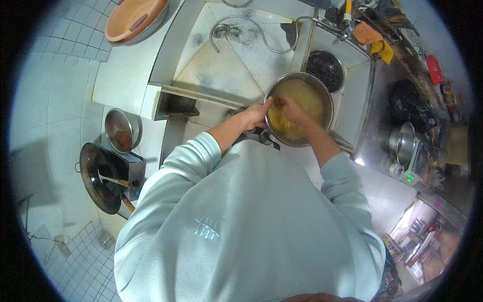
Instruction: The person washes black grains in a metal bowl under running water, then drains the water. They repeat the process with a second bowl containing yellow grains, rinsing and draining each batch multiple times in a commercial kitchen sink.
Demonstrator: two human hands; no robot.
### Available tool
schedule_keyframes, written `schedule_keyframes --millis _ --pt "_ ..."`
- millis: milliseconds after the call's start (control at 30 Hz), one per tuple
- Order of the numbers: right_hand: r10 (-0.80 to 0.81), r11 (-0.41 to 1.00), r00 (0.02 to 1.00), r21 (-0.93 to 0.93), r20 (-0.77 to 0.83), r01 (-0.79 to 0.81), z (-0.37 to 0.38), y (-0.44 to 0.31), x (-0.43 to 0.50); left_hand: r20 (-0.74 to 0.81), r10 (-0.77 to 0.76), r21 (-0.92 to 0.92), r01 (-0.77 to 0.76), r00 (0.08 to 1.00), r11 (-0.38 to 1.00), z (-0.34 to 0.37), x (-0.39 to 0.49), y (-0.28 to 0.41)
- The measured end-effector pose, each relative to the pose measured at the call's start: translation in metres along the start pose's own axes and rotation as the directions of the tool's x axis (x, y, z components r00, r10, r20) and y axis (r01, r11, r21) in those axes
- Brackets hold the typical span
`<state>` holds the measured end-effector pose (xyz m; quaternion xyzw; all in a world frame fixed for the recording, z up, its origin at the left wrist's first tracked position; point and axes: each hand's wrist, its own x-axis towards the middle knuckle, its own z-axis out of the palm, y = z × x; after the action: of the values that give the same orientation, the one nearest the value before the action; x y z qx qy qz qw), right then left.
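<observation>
A round metal basin (pixel 330 124) of cloudy yellowish liquid sits at the tiled sink's near edge, right of the middle. My left hand (pixel 258 115) grips its left rim, thumb on top and fingers outside. Inside the basin, my right hand (pixel 292 110) reaches down near the left side, its fingers partly hidden in the liquid; whether they hold something I cannot tell. Yellow material shows at the bottom below my right hand. Just behind the basin stands a metal bowl of small dark pieces (pixel 325 71).
A flexible hose (pixel 260 28) curls over the sink floor by the drain (pixel 220 31). Orange basins (pixel 130 20) stand at the upper left. Leftward are a metal bowl with reddish-brown contents (pixel 122 132) and a wok (pixel 94 177). A digital scale (pixel 414 166) with bowls is at the right.
</observation>
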<state>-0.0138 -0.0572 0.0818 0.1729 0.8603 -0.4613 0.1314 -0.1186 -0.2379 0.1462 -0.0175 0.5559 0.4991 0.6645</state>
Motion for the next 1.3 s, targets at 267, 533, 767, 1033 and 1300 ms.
schedule_keyframes --millis 267,533,767,1033,1300 --pt "0.019 0.893 0.973 -0.434 -0.232 -0.121 -0.017 -0.025 0.02 -0.057 -0.005 0.0 0.005 0.998 1.0 -0.004 0.017 -0.009" --pt "0.033 0.794 0.994 -0.607 0.107 0.039 0.013 -0.014 -0.021 -0.022 -0.033 0.012 0.033 0.999 0.999 -0.006 0.014 -0.006" --pt "0.252 0.919 0.903 -0.38 0.347 -0.11 -0.005 -0.016 -0.05 -0.002 -0.034 0.0 0.034 0.999 0.999 -0.006 0.014 -0.007" --pt "0.051 0.971 0.988 -0.239 0.144 -0.016 -0.03 0.018 -0.036 -0.014 -0.035 0.016 0.035 0.999 0.999 -0.007 0.015 -0.007" --pt "0.135 0.852 0.984 -0.492 -0.119 -0.176 -0.043 0.001 -0.006 -0.035 -0.028 0.047 0.029 0.999 0.998 0.0 0.008 -0.001"
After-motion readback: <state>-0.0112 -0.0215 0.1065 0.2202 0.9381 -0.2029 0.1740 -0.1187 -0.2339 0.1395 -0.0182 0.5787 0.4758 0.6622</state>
